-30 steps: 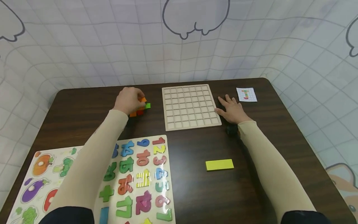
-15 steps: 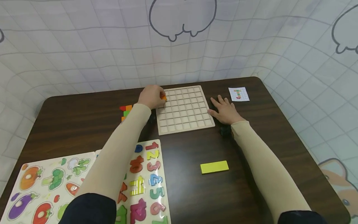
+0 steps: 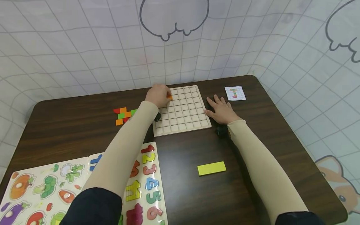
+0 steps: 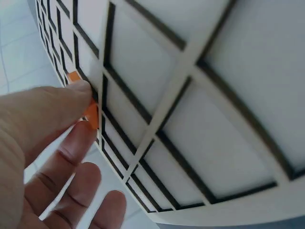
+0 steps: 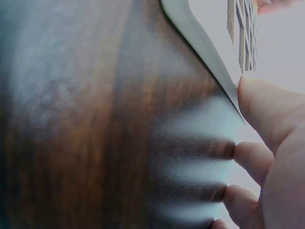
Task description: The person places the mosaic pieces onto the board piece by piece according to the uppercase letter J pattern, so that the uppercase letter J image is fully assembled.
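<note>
My left hand [image 3: 158, 95] pinches a small orange square tile [image 4: 91, 114] between thumb and forefinger at the far left part of the wooden grid board [image 3: 185, 126]. In the left wrist view the tile touches the board's grid lines; whether it sits inside a cell I cannot tell. My right hand [image 3: 221, 111] lies with fingers spread on the table beside the board, its thumb touching the board's right edge. Left of the board lies a cluster of red, orange and green tiles [image 3: 121, 116], partly hidden by my left forearm.
A small card [image 3: 235, 93] with a J-shaped coloured pattern lies at the back right. A yellow rectangular block [image 3: 211, 168] rests nearer the front. Puzzle boards with vegetables [image 3: 42, 204] and numbers [image 3: 161, 212] cover the front left. A white cloth wall [image 3: 112, 68] rises behind the table.
My left hand has moved right from the tile cluster to the grid board, carrying an orange tile. The right hand stays beside the board. The head view has shifted slightly.
</note>
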`<state>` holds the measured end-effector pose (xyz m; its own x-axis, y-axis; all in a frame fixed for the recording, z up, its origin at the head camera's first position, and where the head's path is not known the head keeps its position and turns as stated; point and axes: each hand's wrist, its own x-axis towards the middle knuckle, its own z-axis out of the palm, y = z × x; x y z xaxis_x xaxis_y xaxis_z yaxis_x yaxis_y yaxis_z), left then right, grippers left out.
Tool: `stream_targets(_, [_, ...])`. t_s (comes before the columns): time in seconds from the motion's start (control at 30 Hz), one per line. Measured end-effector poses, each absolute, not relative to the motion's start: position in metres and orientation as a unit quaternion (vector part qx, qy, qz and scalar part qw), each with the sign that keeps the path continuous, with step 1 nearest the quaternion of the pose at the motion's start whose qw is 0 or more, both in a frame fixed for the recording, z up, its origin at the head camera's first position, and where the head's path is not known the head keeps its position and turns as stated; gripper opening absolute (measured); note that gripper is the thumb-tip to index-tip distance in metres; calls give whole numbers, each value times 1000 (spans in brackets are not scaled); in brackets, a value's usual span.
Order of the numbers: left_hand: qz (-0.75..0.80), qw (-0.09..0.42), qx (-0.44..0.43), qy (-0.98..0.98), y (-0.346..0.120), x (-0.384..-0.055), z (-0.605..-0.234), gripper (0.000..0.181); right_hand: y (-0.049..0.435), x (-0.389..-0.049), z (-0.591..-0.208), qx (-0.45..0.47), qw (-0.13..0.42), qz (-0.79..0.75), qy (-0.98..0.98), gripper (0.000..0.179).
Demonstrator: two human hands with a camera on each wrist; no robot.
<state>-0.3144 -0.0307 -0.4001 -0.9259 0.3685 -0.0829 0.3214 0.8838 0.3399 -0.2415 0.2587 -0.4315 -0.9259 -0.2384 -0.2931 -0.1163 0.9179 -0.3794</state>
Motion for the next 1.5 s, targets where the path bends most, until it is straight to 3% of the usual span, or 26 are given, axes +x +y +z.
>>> stream_targets(0.37, [184,105,129,969,-44,-311,-401,35,253,-241,-434,-104,177,-175,963,75])
stream_targets(0.5, [204,95,125,966,-55,-309,-398,37,261,-244,-431,-104,176,-170,964,75])
stream_targets(0.77, [195,64,94,974,-118,-298,-399,34,265,-250,-427,-104,183,-178,961,75])
stream_targets(1.0, [173,76,61,980,-168,-284,-399,32,261,-249,-428,-109,188,-181,959,75])
stream_targets(1.5, [163,103,48,980,-202,-273,-392,26,265,-245,-424,-115,188,-181,958,75])
